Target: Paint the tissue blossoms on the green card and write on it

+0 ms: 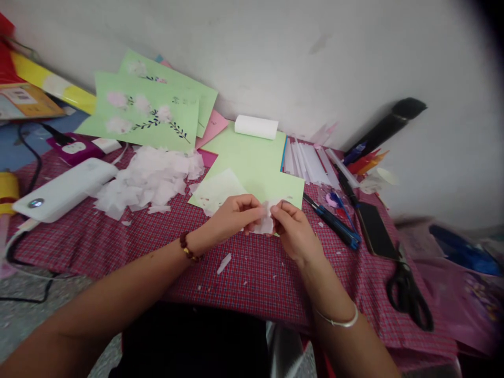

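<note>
A small piece of thin white paper (266, 224) is pinched between the fingertips of both hands, just over the front edge of a green sheet (271, 184). My left hand (240, 214) grips its left side, with a dark bead bracelet on the wrist. Closed on its right side is my right hand (294, 227), with a silver bangle further down the arm. A white sheet (222, 190) lies partly on the green one behind my left hand. To the left is a heap of torn white paper pieces (151, 176).
Green cards with blossom pictures (147, 113) lean at the back left. A white power bank (65, 189) lies left. On the right are a blue cutter (334, 223), a phone (376, 229) and black scissors (407, 294). A white roll (255, 127) lies against the wall.
</note>
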`<state>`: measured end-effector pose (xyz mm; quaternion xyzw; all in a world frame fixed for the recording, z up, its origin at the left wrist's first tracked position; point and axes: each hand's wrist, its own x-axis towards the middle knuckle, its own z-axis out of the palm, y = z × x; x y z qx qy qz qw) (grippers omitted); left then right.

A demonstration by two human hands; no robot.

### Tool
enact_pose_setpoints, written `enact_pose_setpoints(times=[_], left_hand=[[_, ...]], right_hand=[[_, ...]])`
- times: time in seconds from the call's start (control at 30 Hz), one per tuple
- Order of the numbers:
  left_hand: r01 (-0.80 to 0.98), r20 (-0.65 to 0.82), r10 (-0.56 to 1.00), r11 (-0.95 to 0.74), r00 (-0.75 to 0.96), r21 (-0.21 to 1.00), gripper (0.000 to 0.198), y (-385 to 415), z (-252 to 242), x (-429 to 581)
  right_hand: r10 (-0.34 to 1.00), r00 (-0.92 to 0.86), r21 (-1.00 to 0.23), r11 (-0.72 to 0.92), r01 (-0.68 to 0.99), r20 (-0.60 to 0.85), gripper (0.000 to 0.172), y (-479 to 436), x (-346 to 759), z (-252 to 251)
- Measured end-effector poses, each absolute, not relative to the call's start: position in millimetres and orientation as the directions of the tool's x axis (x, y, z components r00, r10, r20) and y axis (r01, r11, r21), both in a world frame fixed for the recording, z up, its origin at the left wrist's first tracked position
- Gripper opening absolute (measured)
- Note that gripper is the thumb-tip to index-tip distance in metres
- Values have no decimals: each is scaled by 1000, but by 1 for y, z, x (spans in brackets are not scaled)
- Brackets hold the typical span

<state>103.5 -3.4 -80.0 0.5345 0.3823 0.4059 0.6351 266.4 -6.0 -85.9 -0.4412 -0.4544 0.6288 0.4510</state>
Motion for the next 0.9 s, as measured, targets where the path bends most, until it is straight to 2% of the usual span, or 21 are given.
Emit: enact_pose_setpoints(times=[0.07, 0.13, 0.3, 0.43, 0.63, 0.9], left_hand=[[-83, -106, 887, 159, 450, 984, 16, -5, -79, 106], [-52, -111, 881, 151, 461, 987, 14, -6, -78, 109], [-39, -57, 940, 75, 336, 996, 18, -8, -81, 117], [-84, -54, 965, 78, 256, 993, 16, -5, -84, 116], [-158, -35, 976, 70, 214, 985, 14, -4, -84, 110], [-116, -25, 981, 48, 192, 992, 14, -1, -85, 109]], right_hand=[[965, -219, -972, -181, -150, -146, 26, -7, 266, -86], [962, -227, -973, -184, -140, -149, 27, -8, 265, -88], [976, -189, -981, -137, -137, -110, 29, -8, 264, -88], [955, -262, -964, -193, -182, -142, 28, -9, 266, -84], [888, -405, -938, -305, -162, -219, 29, -10, 270, -81], [881, -416, -929, -324, -179, -227, 22, -10, 271, -81]])
